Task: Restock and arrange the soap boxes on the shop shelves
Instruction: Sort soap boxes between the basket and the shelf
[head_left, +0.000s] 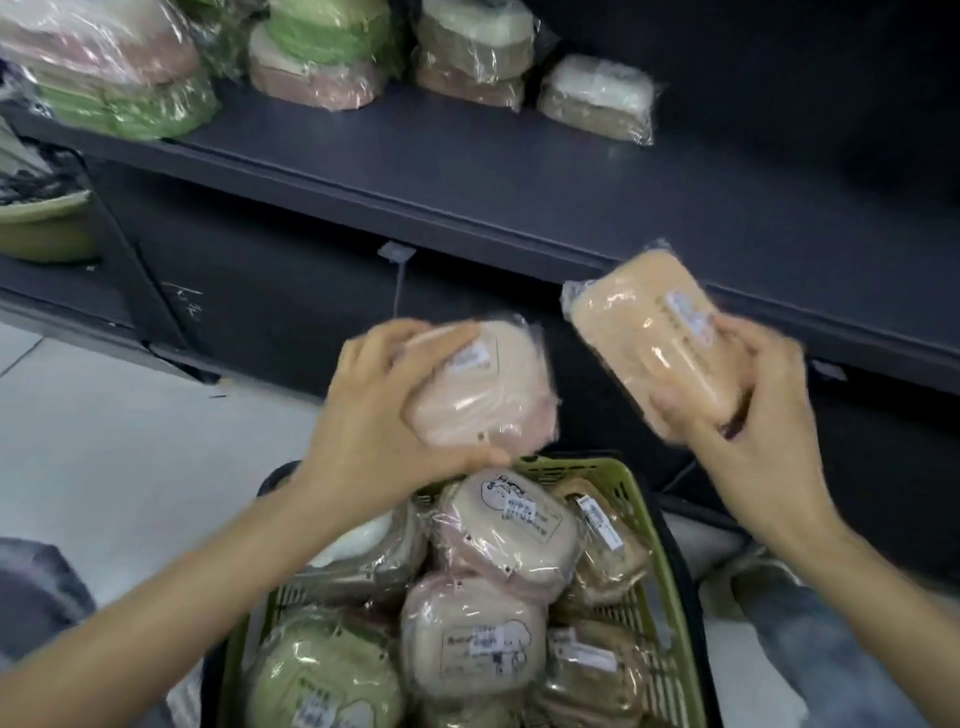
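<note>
My left hand (374, 410) grips a pale pink soap box (483, 384) wrapped in clear plastic, held above the green basket (670, 613). My right hand (753, 410) holds an orange-beige wrapped soap box (649, 338) tilted up in front of the dark shelf (519, 176) edge. Several wrapped soap boxes in pink, beige and green fill the basket below my hands. On the shelf stand stacks of wrapped soap boxes (322, 52), green and pink at the left, beige ones toward the middle, and a single white and beige one (597, 98).
The right half of the dark shelf is bare. A lower dark shelf at the left holds a green basin (47, 228). Pale floor tiles (104, 415) lie at the left. My knees show at the bottom corners.
</note>
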